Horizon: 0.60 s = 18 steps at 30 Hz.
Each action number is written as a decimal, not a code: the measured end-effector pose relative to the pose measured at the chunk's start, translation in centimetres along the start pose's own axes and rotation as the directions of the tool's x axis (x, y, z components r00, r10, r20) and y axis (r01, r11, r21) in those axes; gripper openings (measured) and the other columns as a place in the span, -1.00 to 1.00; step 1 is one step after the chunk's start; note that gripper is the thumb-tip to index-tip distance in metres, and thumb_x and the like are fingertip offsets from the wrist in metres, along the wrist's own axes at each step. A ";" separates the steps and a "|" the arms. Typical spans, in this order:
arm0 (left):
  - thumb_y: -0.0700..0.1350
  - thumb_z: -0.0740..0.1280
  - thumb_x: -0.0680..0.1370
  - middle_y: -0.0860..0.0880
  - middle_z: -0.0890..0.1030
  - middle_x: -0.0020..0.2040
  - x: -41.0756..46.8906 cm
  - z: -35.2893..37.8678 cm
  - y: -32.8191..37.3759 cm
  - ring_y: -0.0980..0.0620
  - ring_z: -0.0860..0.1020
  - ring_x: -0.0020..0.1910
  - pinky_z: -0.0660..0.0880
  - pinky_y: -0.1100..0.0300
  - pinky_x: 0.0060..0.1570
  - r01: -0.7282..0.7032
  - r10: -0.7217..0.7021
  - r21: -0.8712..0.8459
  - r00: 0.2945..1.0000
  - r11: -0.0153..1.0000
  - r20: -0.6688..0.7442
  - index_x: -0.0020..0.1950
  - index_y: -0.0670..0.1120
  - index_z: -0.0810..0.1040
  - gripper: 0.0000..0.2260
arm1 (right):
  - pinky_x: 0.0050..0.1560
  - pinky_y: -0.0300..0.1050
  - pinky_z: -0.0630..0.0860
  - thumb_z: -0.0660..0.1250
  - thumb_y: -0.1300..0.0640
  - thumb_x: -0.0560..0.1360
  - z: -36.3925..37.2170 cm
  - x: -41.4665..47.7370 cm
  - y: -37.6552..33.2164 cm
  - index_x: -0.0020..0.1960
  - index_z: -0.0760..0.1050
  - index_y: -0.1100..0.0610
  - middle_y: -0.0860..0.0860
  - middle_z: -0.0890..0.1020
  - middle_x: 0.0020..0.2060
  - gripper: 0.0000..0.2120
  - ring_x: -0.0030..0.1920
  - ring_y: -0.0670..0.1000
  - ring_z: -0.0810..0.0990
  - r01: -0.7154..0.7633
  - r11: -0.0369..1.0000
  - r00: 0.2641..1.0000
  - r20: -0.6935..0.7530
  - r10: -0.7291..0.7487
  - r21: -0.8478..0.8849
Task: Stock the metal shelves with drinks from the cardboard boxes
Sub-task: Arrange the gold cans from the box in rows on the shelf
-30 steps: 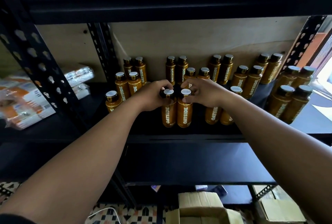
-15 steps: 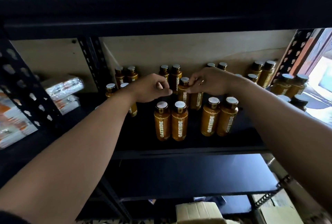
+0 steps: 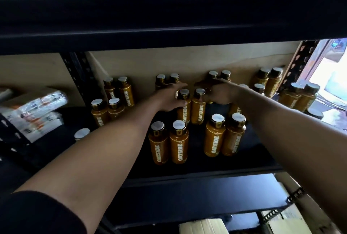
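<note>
Fingers (image 3: 178, 86) of my left hand (image 3: 167, 99) curl round the neck of one bottle (image 3: 183, 113). My right hand (image 3: 218, 93) curls round the bottle beside it (image 3: 198, 113). Both are in the middle of the metal shelf (image 3: 187, 174), side by side. I count about twenty bottles, mostly in pairs; four front bottles (image 3: 178, 145) stand nearest me. My arms hide some. White packs (image 3: 33, 110) lie left. Two cardboard boxes (image 3: 202, 226) sit below. Each bottle is gold-brown with a silver cap and says OATSIDE.
</note>
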<state>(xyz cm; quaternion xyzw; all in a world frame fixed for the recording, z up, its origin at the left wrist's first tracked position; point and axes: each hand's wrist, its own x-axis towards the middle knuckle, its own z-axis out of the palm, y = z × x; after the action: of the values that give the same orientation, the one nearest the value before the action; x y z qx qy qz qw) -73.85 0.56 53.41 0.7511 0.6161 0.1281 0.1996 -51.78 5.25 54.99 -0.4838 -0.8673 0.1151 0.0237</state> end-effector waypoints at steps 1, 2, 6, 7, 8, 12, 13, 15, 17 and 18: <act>0.06 0.37 0.60 0.00 0.24 0.61 0.4 0.4 -0.1 -0.09 0.34 0.50 0.34 0.06 0.29 -0.001 0.001 -0.006 1.000 1.000 -0.004 0.62 0.17 0.14 -0.36 | 0.25 -0.15 0.29 0.33 -0.05 0.63 0.2 0.0 0.1 0.53 0.36 0.02 0.00 0.46 0.41 -0.50 0.34 0.07 0.43 0.009 1.000 1.000 -0.010 -0.009 0.016; 0.06 0.37 0.61 0.01 0.26 0.59 0.8 0.9 -0.3 -0.08 0.34 0.50 0.33 0.06 0.28 0.000 0.000 -0.015 1.000 1.000 -0.010 0.61 0.17 0.17 -0.38 | 0.21 -0.20 0.27 0.33 -0.01 0.64 0.5 0.1 0.3 0.52 0.37 0.04 -0.05 0.47 0.33 -0.52 0.32 0.06 0.43 0.014 0.999 1.000 -0.018 -0.013 0.044; 0.05 0.35 0.62 0.00 0.40 0.49 2.0 1.5 -0.9 -0.07 0.45 0.37 0.41 0.08 0.13 0.022 -0.025 -0.032 0.996 0.999 -0.083 0.55 0.16 0.30 -0.50 | 0.10 -0.21 0.32 0.43 0.11 0.58 1.5 0.8 1.0 0.41 0.47 0.08 -0.09 0.53 0.19 -0.58 0.18 -0.06 0.49 -0.015 0.976 0.996 -0.081 0.033 0.219; 0.05 0.35 0.62 0.00 0.41 0.47 2.1 1.4 -1.0 -0.07 0.46 0.36 0.42 0.07 0.13 0.030 -0.032 -0.021 0.995 0.999 -0.095 0.53 0.16 0.31 -0.51 | 0.11 -0.17 0.37 0.46 0.11 0.56 1.7 1.0 1.2 0.37 0.49 0.06 -0.07 0.57 0.16 -0.59 0.18 -0.02 0.53 -0.029 0.965 0.994 -0.094 0.055 0.260; 0.05 0.36 0.61 0.00 0.41 0.47 2.2 1.3 -1.0 -0.07 0.46 0.36 0.43 0.06 0.16 0.039 -0.040 -0.019 0.994 0.999 -0.098 0.52 0.16 0.31 -0.51 | 0.12 -0.15 0.41 0.49 0.11 0.53 1.8 1.3 1.4 0.35 0.51 0.05 -0.07 0.59 0.13 -0.59 0.17 0.00 0.55 -0.044 0.955 0.993 -0.095 0.075 0.292; 0.06 0.38 0.60 -0.02 0.44 0.45 2.1 0.7 -1.2 -0.05 0.52 0.24 0.51 0.03 0.14 0.072 -0.073 -0.019 0.995 0.997 -0.070 0.53 0.14 0.29 -0.47 | 0.23 -0.01 0.51 0.51 0.06 0.51 1.7 1.8 1.0 0.33 0.53 0.02 -0.05 0.62 0.14 -0.58 0.13 0.01 0.56 -0.045 0.956 0.995 -0.071 0.068 0.290; 0.07 0.39 0.58 -0.02 0.45 0.44 1.9 0.5 -1.3 -0.04 0.53 0.23 0.52 0.02 0.14 0.079 -0.080 -0.017 0.994 0.997 -0.070 0.53 0.15 0.31 -0.47 | 0.25 0.03 0.51 0.50 0.06 0.52 1.6 1.8 0.7 0.32 0.53 0.02 -0.05 0.61 0.14 -0.60 0.13 0.02 0.56 -0.020 0.962 0.997 -0.072 0.042 0.274; 0.06 0.43 0.56 0.00 0.48 0.43 1.5 0.2 -1.7 -0.04 0.51 0.28 0.48 0.08 0.13 0.079 -0.080 -0.014 0.992 0.997 -0.097 0.50 0.14 0.38 -0.48 | 0.23 -0.02 0.49 0.48 0.07 0.54 1.6 1.7 0.3 0.32 0.52 0.01 -0.07 0.59 0.15 -0.63 0.15 0.01 0.54 0.021 0.965 0.998 -0.069 -0.003 0.261; 0.02 0.44 0.56 0.03 0.50 0.40 0.7 -0.1 -2.1 -0.04 0.49 0.32 0.42 0.14 0.09 0.052 -0.054 -0.018 0.991 0.998 -0.122 0.47 0.14 0.45 -0.53 | 0.20 -0.07 0.47 0.48 0.07 0.54 1.9 1.8 -0.1 0.32 0.53 -0.03 -0.11 0.58 0.15 -0.63 0.18 -0.01 0.55 0.049 0.957 0.997 -0.073 -0.030 0.286; 0.01 0.44 0.56 0.03 0.51 0.40 0.3 -0.3 -2.3 -0.04 0.49 0.33 0.40 0.14 0.10 0.035 -0.037 -0.019 0.990 0.999 -0.133 0.45 0.15 0.47 -0.54 | 0.18 -0.08 0.47 0.49 0.06 0.53 2.0 1.9 -0.4 0.31 0.54 -0.04 -0.12 0.59 0.16 -0.63 0.18 -0.02 0.55 0.062 0.953 0.996 -0.078 -0.040 0.295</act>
<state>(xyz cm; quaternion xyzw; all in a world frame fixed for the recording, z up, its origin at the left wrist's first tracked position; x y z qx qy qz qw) -75.96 1.26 52.58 0.7279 0.6405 0.1793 0.1666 -53.41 6.27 53.04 -0.4560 -0.8509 0.2261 0.1302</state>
